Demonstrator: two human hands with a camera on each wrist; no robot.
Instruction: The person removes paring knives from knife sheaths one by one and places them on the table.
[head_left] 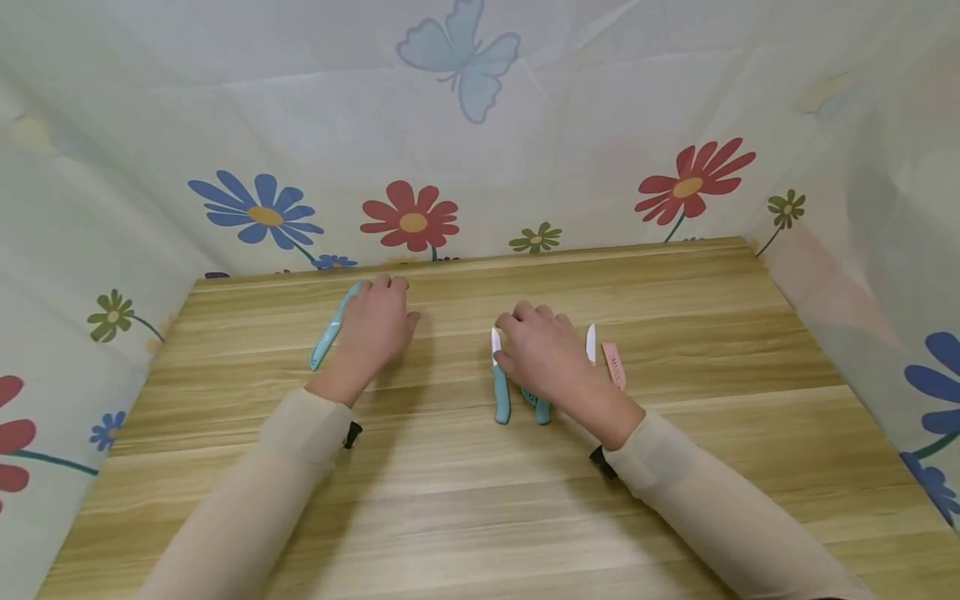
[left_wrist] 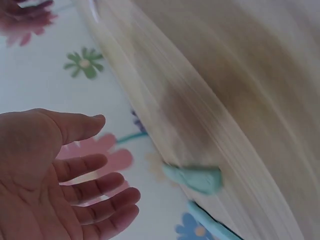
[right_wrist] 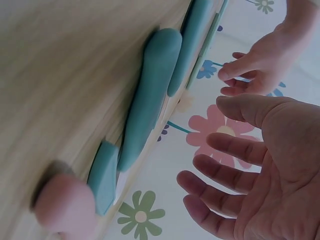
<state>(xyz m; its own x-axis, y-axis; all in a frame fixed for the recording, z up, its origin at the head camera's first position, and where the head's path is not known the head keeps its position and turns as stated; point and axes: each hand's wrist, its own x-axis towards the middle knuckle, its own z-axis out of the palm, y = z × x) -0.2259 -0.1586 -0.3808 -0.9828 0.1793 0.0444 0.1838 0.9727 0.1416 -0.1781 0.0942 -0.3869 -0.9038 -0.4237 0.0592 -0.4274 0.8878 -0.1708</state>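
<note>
My left hand [head_left: 378, 321] hovers over the left part of the table beside a long slim teal object [head_left: 326, 346], which it partly covers in the head view. Its fingers are loosely bent and the palm is bare in the left wrist view. My right hand [head_left: 543, 350] is above a small knife [head_left: 502, 396] with a teal handle and white blade. Partly hidden behind that hand are another teal handle [head_left: 543, 412] and a white blade [head_left: 591, 343]. The right wrist view shows the right hand [right_wrist: 280, 160] with relaxed fingers, holding nothing.
A pink flat piece with lettering [head_left: 613, 365] lies right of the white blade. In the right wrist view a short teal piece [right_wrist: 103, 177] lies near a teal handle [right_wrist: 150, 95]. The wooden table [head_left: 465, 517] meets a flower-printed cloth [head_left: 315, 125] at its back and sides.
</note>
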